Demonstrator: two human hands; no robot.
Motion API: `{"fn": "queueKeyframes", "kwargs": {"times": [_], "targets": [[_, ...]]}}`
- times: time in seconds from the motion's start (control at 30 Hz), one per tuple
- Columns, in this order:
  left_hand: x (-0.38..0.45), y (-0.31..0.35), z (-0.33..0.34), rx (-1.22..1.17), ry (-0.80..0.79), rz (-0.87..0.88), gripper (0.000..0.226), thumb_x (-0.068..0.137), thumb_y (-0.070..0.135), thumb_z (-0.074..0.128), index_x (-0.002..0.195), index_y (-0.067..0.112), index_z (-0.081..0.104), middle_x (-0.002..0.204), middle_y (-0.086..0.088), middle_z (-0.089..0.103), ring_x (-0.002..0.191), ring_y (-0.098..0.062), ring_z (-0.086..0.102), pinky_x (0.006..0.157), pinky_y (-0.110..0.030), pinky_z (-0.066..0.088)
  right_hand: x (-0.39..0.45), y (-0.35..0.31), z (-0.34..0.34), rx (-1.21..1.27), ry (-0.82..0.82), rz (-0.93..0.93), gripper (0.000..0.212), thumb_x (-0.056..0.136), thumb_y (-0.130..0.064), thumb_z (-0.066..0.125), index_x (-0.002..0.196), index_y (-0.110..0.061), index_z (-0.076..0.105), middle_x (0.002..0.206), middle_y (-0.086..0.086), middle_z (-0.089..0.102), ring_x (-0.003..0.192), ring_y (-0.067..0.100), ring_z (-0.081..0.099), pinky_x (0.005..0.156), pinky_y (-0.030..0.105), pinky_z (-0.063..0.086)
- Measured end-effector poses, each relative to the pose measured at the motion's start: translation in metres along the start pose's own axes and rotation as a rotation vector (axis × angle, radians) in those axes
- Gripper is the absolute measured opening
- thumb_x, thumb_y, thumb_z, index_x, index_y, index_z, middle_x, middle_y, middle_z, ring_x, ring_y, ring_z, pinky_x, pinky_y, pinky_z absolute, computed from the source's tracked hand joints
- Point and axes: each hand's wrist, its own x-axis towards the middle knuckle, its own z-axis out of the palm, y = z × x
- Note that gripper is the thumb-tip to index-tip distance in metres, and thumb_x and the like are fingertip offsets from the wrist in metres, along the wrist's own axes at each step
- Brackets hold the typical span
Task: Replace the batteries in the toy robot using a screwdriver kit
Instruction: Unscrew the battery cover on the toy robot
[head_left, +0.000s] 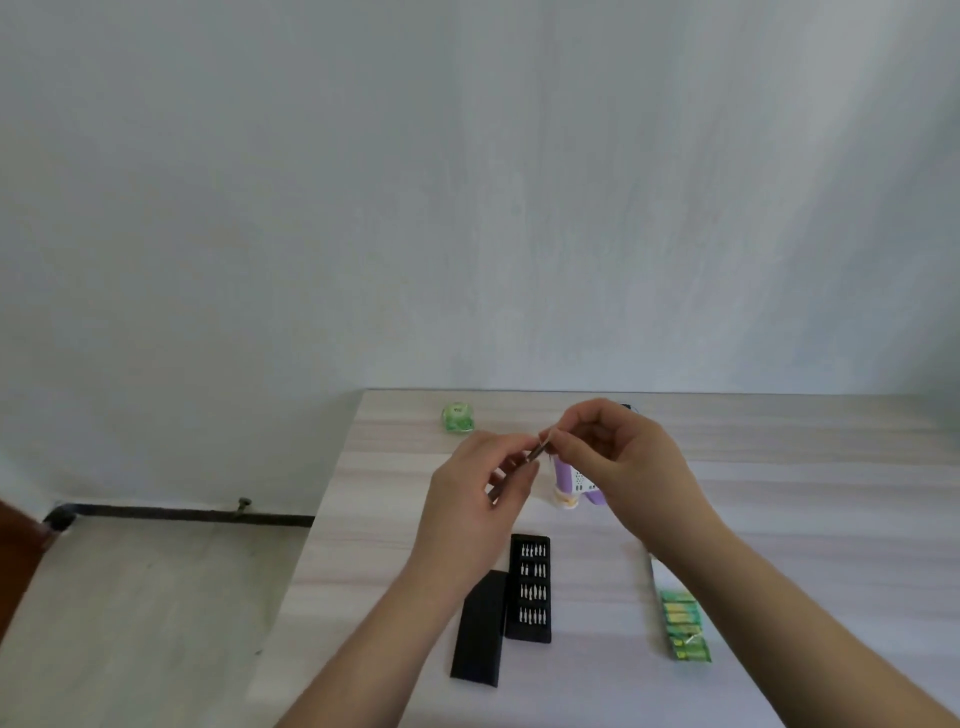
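Driver (535, 454), held in my left hand (485, 493): fingers curled round the handle, long axis slanting up and to my right, tip end meeting my right hand (618, 457), whose thumb and forefinger pinch something small at that tip, likely a bit, too small to make out. Robot (571, 480), purple and white, on the table (779, 467) just behind and below both hands, partly hidden by the right, which is nearer it. Bit case (530, 590) open with its lid (480, 629) beside it, near my left wrist; batteries (683, 626) under my right forearm
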Motion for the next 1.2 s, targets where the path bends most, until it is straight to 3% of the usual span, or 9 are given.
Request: {"fn": "queueKeyframes", "kwargs": {"times": [0.2, 0.4, 0.5, 0.63, 0.77, 0.87, 1.0, 1.2], "targets": [[-0.007, -0.002, -0.030, -0.015, -0.011, 0.066, 0.025, 0.089, 0.012, 0.067, 0.111, 0.023, 0.070, 0.096, 0.011, 0.063, 0.083, -0.010, 0.063, 0.070, -0.023, 0.053, -0.011, -0.013, 0.023, -0.015, 0.011, -0.046, 0.004, 0.089, -0.012, 0.066, 0.086, -0.010, 0.065, 0.059, -0.011, 0.066, 0.054, -0.002, 0.055, 0.052, 0.009, 0.039], [-0.013, -0.009, -0.060, -0.049, -0.039, 0.083, 0.023, 0.089, 0.015, 0.065, 0.110, 0.023, 0.070, 0.097, 0.012, 0.065, 0.083, -0.011, 0.064, 0.070, -0.026, 0.054, -0.021, -0.023, 0.054, -0.007, 0.059, -0.024, 0.003, 0.087, -0.013, 0.068, 0.085, -0.014, 0.067, 0.084, 0.000, 0.074, 0.082, 0.015, 0.069, 0.072, 0.027, 0.051], [-0.018, -0.010, -0.070, -0.076, -0.066, 0.076, 0.022, 0.091, 0.014, 0.065, 0.110, 0.023, 0.069, 0.096, 0.012, 0.068, 0.086, -0.006, 0.066, 0.076, -0.020, 0.054, -0.028, -0.021, 0.066, 0.017, 0.097, -0.015, 0.001, 0.089, -0.016, 0.067, 0.089, -0.016, 0.068, 0.086, -0.001, 0.074, 0.083, 0.010, 0.069, 0.076, 0.024, 0.052], [-0.024, -0.004, -0.071, -0.159, -0.107, -0.015, 0.022, 0.091, 0.016, 0.065, 0.101, 0.036, 0.062, 0.088, 0.017, 0.070, 0.086, 0.001, 0.067, 0.075, -0.011, 0.049, -0.043, -0.009, 0.079, 0.030, 0.161, 0.059, 0.013, 0.096, -0.020, 0.055, 0.096, -0.018, 0.067, 0.091, -0.004, 0.074, 0.090, 0.011, 0.070, 0.086, 0.035, 0.055], [-0.025, -0.003, -0.062, -0.205, -0.066, -0.047, 0.018, 0.088, 0.017, 0.067, 0.096, 0.031, 0.060, 0.083, 0.020, 0.070, 0.085, 0.001, 0.066, 0.074, -0.007, 0.044, -0.059, 0.004, 0.088, 0.042, 0.184, 0.151, 0.026, 0.101, -0.024, 0.045, 0.095, -0.027, 0.071, 0.090, -0.003, 0.075, 0.087, 0.013, 0.071, 0.088, 0.041, 0.055], [-0.020, -0.002, -0.055, -0.293, -0.067, -0.107, 0.014, 0.088, 0.016, 0.066, 0.092, 0.027, 0.060, 0.082, 0.019, 0.072, 0.084, -0.001, 0.066, 0.066, -0.015, 0.044, -0.066, 0.008, 0.091, 0.130, 0.221, 0.197, 0.028, 0.102, -0.021, 0.043, 0.099, -0.021, 0.071, 0.086, 0.004, 0.075, 0.083, 0.019, 0.072, 0.084, 0.038, 0.057], [-0.014, -0.003, -0.044, -0.452, -0.124, -0.246, 0.012, 0.089, 0.018, 0.065, 0.086, 0.029, 0.062, 0.087, 0.013, 0.073, 0.086, -0.002, 0.066, 0.077, -0.029, 0.046, -0.069, 0.012, 0.088, 0.199, 0.276, 0.194, 0.018, 0.098, -0.016, 0.052, 0.099, -0.012, 0.069, 0.076, 0.006, 0.071, 0.070, 0.019, 0.067, 0.073, 0.028, 0.056], [0.000, -0.012, -0.019, -0.596, -0.246, -0.393, 0.002, 0.087, 0.019, 0.070, 0.086, 0.020, 0.068, 0.087, 0.005, 0.071, 0.091, -0.007, 0.066, 0.087, -0.029, 0.049, -0.058, 0.028, 0.065, 0.246, 0.340, 0.122, 0.009, 0.090, -0.017, 0.064, 0.097, -0.018, 0.068, 0.071, -0.003, 0.060, 0.064, 0.015, 0.056, 0.067, 0.022, 0.050]]}}
